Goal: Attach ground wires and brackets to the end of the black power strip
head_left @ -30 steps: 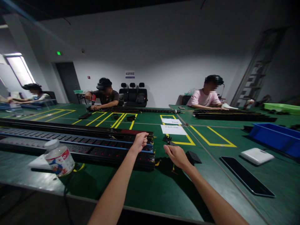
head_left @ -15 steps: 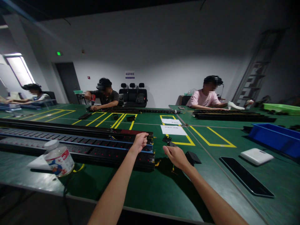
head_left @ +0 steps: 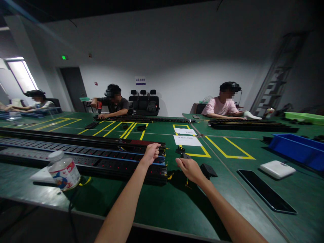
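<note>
Several long black strips with rows of small red marks lie side by side on the green table, blue edging between them. Over their right ends is my left hand, fingers closed; what they grip, if anything, is hidden. My right hand is closed just right of the strip ends, thumb against the fingers. I cannot make out what is in it. Near it are a small black part and a black block-shaped piece. A short yellow wire end shows below the right hand.
A clear plastic jar stands left. To the right are a dark tablet, a white box and a blue bin. Paper sheets lie ahead. Co-workers sit across the table, one with a red drill.
My hands and the strips stay in place. Across the table, the co-worker's red drill has shifted slightly, and the white-gloved hand at right has moved a little to the left and down.
</note>
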Tool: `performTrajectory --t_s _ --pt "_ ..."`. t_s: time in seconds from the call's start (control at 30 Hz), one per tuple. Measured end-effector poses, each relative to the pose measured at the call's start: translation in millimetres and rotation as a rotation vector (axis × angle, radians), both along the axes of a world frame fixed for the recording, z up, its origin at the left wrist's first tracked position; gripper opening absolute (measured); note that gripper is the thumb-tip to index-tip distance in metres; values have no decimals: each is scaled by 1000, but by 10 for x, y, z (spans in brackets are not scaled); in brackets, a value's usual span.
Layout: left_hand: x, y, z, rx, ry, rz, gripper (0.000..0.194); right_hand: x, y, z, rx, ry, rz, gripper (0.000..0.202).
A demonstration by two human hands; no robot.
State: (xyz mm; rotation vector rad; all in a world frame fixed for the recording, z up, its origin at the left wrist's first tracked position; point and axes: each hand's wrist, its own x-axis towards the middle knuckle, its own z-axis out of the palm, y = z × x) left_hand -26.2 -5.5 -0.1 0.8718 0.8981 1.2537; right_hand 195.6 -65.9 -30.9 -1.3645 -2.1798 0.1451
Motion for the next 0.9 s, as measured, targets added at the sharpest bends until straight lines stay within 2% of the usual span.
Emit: performTrajectory --t_s 0.5,0.9 --pt "10 -22 30 -10 6 22 29 -11 -15 6 -1 -12 13 58" --pt "6 2 -3 -6 4 23 24 -15 -11 -8 -16 -30 6 58"
